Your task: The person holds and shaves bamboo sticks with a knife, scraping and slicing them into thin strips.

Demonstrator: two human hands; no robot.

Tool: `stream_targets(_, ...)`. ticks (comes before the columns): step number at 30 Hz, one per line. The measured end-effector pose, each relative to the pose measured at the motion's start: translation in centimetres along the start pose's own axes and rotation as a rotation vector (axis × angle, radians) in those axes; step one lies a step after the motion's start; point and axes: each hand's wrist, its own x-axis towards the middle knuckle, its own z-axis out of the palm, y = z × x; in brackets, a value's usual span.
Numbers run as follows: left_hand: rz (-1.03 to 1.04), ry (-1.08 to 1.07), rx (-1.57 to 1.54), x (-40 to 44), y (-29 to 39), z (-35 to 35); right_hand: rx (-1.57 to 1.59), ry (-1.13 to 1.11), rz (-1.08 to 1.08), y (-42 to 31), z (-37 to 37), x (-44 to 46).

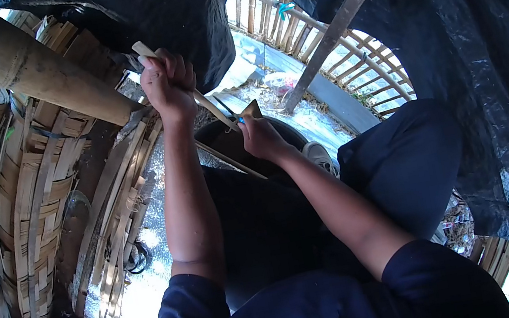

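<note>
My left hand [169, 85] is closed round the upper part of a pale bamboo stick [214, 108], whose top end sticks out above the fist. The stick slants down to the right, towards my right hand [259, 136]. That hand is closed on what looks like a knife [225, 104], with a thin dark blade lying close against the stick's lower end. A brownish pointed piece and a small blue spot show at its fingers. A thin curl hangs at the stick's tip. Below both hands is a dark round container [287, 132], partly hidden by my arms.
A second thin stick [231, 159] lies across the container towards my lap. Woven bamboo panels [42, 215] and split strips [126, 214] stand at left, under a thick bamboo pole [37, 67]. Black plastic sheeting [473, 55] hangs at right, with a slanting wooden post [345, 19].
</note>
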Motion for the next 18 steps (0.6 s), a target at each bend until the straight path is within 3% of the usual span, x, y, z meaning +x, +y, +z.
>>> stream_targets(3, -0.036, -0.043, -0.036, -0.2, 0.0, 0.3, -0.059, -0.074, 0.095, 5.0, 3.8, -1.2)
stream_targets(5, -0.013, -0.013, -0.019, 0.2, -0.1, 0.6, -0.01, -0.034, 0.0, 5.7, 3.1, -0.1)
stream_targets(7, -0.025, 0.035, 0.003, -0.4, -0.3, 0.6, -0.171, -0.101, -0.036, 3.7, 1.1, -0.1)
stream_targets(8, 0.011, 0.076, 0.007, -0.3, -0.6, 0.6, -0.042, 0.042, -0.048, 1.6, 0.4, -0.3)
stream_targets(9, 0.051, 0.113, 0.01, -0.1, -0.7, 0.7, -0.042, 0.039, -0.045, 2.1, 1.3, -0.6)
stream_targets(12, 0.007, 0.043, 0.001, -0.3, -0.5, 1.2, -0.027, -0.093, 0.104, 4.7, 3.6, -1.5)
stream_targets(16, 0.021, 0.127, 0.055, -0.7, -0.9, 2.0, -0.177, -0.178, 0.056, 3.4, 0.8, -0.1)
stream_targets(18, 0.075, 0.131, 0.062, -0.6, -1.1, 2.2, 0.046, 0.07, 0.036, 1.2, 0.1, -0.3)
